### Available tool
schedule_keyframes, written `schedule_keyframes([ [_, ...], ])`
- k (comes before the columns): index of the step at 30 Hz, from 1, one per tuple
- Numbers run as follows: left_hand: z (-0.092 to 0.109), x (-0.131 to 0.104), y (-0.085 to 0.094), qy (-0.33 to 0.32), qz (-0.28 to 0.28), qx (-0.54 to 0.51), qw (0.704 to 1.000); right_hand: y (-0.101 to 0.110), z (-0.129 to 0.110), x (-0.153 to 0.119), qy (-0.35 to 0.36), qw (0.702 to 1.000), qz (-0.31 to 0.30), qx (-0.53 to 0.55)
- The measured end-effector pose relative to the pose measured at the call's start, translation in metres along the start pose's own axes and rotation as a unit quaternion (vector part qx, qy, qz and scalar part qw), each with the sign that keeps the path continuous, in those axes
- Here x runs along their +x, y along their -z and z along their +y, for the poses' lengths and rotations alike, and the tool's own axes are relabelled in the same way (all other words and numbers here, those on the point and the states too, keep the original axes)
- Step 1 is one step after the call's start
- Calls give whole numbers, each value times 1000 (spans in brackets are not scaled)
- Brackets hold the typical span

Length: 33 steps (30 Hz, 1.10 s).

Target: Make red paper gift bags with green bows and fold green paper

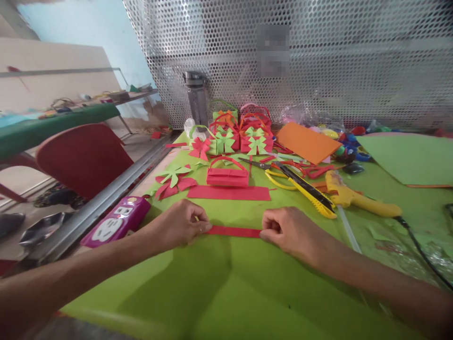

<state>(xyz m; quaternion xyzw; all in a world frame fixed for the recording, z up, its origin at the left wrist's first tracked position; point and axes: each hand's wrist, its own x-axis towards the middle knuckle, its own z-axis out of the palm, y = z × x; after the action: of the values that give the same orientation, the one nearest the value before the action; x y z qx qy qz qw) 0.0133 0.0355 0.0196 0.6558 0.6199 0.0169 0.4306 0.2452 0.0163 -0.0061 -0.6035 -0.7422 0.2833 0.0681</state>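
Note:
A narrow red paper strip (234, 231) lies stretched level between my two hands, low over the green tabletop (212, 293). My left hand (184, 222) pinches its left end between thumb and fingers. At the other end, my right hand (288, 231) has its fingers curled closed on the strip. Just beyond it is a wider flat red paper piece (230, 193). A small red paper handbag (227, 176) with a curved handle stands at that piece's far edge. Green and red paper bows (173, 175) lie to the left of the bag.
Finished paper bags (256, 141) with bows stand at the back beside a grey bottle (197, 99). To the right are scissors (283, 179), a yellow box cutter (307, 191), a corded glue gun (361, 200) and orange card (307, 143). A purple power strip (118, 221) lies by the left edge.

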Motion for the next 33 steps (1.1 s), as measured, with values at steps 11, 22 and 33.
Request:
schedule_keyframes([
  [11,-5,7,2,-26,-31,41,998,1,-1,-1,-4,1000,-8,-3],
  [22,0,13,6,-48,-35,135,989,1,0,0,-1,1000,-11,4],
  [33,3,10,8,-90,56,301,948,0,3,1,10,1000,-8,6],
])
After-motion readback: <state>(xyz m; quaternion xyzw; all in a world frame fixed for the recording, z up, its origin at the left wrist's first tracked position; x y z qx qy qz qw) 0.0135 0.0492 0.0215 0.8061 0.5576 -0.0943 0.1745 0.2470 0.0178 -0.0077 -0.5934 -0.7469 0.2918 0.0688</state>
